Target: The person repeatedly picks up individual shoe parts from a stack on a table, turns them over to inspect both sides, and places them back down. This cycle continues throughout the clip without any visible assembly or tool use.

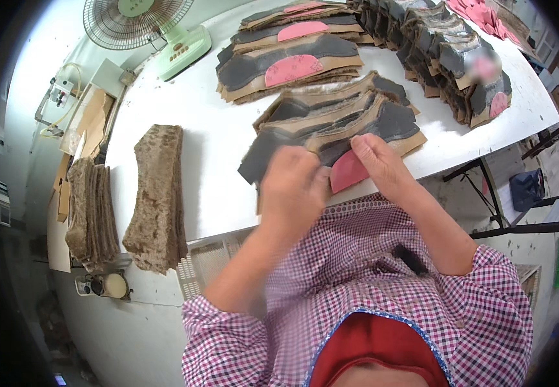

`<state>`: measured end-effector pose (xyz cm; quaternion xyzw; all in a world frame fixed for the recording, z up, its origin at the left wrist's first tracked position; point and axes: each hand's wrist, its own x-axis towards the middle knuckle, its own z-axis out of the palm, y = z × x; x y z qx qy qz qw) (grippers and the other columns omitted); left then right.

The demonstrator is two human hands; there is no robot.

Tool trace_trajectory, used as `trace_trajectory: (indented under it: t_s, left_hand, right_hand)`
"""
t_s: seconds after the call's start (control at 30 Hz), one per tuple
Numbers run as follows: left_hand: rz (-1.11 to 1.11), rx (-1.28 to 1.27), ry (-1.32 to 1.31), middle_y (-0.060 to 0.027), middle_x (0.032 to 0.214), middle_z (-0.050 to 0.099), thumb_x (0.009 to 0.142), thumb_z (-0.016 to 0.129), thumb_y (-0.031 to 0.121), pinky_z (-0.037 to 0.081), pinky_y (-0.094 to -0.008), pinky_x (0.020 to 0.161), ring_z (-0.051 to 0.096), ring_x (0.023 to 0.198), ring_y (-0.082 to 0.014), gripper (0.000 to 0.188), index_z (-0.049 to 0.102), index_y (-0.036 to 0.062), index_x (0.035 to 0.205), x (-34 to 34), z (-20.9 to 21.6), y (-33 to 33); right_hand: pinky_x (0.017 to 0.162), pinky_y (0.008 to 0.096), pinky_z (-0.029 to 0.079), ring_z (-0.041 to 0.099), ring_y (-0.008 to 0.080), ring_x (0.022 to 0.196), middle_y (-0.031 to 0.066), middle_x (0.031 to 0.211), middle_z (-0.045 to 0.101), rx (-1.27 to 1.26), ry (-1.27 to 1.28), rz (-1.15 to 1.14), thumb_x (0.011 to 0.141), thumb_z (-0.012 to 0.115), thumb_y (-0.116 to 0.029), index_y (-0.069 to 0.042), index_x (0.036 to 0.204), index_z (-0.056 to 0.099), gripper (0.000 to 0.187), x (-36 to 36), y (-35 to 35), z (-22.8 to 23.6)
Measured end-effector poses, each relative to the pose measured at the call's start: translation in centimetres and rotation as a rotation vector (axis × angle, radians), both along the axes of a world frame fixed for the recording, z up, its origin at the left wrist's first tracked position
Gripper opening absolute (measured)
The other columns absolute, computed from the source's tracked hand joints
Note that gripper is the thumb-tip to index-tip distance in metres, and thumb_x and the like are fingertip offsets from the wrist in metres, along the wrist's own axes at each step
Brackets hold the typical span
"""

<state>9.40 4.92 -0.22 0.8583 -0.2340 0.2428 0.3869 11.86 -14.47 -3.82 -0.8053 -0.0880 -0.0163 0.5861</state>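
A pink half-round piece (349,173) lies on the dark grey and tan cut piece at the front of the table. My right hand (383,166) is closed on the pink piece's right edge, its thumb and fingers pressed near the top. My left hand (295,187) is curled like a fist just left of the pink piece, blurred by motion; what its fingers hold, if anything, is hidden. Under and behind both hands, several fuzzy-edged grey and tan pieces (337,119) overlap in a fanned stack.
Two stacks of brown fuzzy pieces, one inner (157,193) and one outer (89,213), stand at the left table edge. Stacked pieces with pink patches (292,69) lie farther back. A fanned row (447,58) runs along the right. A green fan (182,51) stands at the back left of the white table (221,200).
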Motion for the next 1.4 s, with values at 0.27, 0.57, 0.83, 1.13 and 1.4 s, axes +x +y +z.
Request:
trace_trajectory:
  t_s: [0.27, 0.57, 0.83, 1.13, 1.4]
  left_hand:
    - [-0.286, 0.103, -0.167, -0.0113, 0.091, 0.057, 0.071, 0.062, 0.001, 0.047, -0.0405, 0.084, 0.057, 0.095, -0.0319, 0.012, 0.058, 0.0039, 0.082, -2.5, -4.4, -4.8]
    - [-0.018, 0.072, 0.044, -0.0161, 0.103, 0.059, 0.08, 0.062, -0.001, 0.044, -0.042, 0.085, 0.054, 0.098, -0.0352, 0.021, 0.059, 0.0024, 0.1, 3.1, -6.2, -0.5]
    - [0.181, 0.212, -0.207, -0.0173, 0.117, 0.055, 0.073, 0.066, -0.002, 0.038, -0.0431, 0.102, 0.048, 0.114, -0.0398, 0.03, 0.056, 0.0021, 0.102, 5.4, -7.6, -1.3]
    - [-1.073, -1.513, 0.877, -0.021, 0.138, 0.044, 0.094, 0.05, 0.041, 0.04, -0.0424, 0.104, 0.046, 0.127, -0.0322, 0.065, 0.031, 0.0006, 0.142, 0.4, -1.5, -4.6]
    - [-0.535, -1.395, 0.911, -0.0154, 0.121, 0.056, 0.089, 0.053, 0.022, 0.048, -0.0389, 0.093, 0.057, 0.109, -0.0265, 0.046, 0.047, -0.0036, 0.126, -1.0, -3.3, -3.1]
  right_hand:
    - [0.07, 0.0288, 0.041, 0.048, 0.0131, 0.075, 0.0063, 0.08, 0.053, -0.193, 0.2, 0.127, 0.093, 0.056, -0.035, 0.003, 0.079, 0.057, 0.041, 0.1, -0.1, 2.5]
    - [0.073, 0.0284, 0.043, 0.054, 0.0143, 0.086, 0.0085, 0.089, 0.06, 0.075, 0.125, 0.083, 0.086, 0.063, -0.019, 0.006, 0.091, 0.063, 0.026, -1.4, -1.7, 1.6]
    - [0.082, 0.0248, 0.049, 0.064, 0.0152, 0.09, 0.0113, 0.105, 0.066, 0.536, -0.112, -0.023, 0.09, 0.053, -0.008, 0.009, 0.118, 0.057, 0.032, -5.5, -10.2, 7.6]
    - [0.079, 0.0234, 0.045, 0.058, 0.0111, 0.086, 0.0058, 0.096, 0.065, 0.59, 0.532, 0.278, 0.091, 0.055, -0.021, 0.006, 0.112, 0.061, 0.034, -4.5, -6.5, 3.0]
    - [0.098, 0.0365, 0.041, 0.052, 0.0247, 0.116, 0.0206, 0.125, 0.054, -0.026, -0.218, 0.106, 0.091, 0.057, -0.032, 0.007, 0.127, 0.049, 0.053, -5.5, -3.9, 5.5]
